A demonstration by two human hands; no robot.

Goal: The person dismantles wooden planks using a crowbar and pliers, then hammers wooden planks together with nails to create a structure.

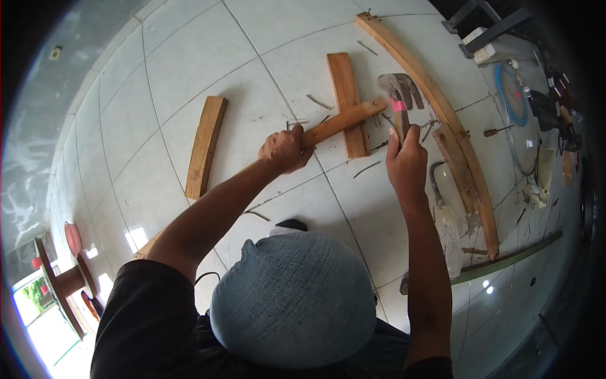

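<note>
My left hand (283, 149) is wrapped around the near end of a wooden piece (338, 124), which slants up to the right. Its far part lies across a short wooden block (343, 79) on the floor. In my right hand (406, 158) is a claw hammer (400, 114) with pink tape near its head. The hammer's head is right by the far tip of the held wood, its face slightly blurred and its claw pointing right. Bent nails (320, 102) lie scattered around the block.
Another wooden block (206, 147) lies at left on the tiled floor (252, 82). A long curved timber (435, 95) runs down the right side, beside a shorter piece (456, 167). Farther right are a screwdriver (499, 131) and blue tubing (503, 101). A denim-covered knee (293, 297) fills the lower middle.
</note>
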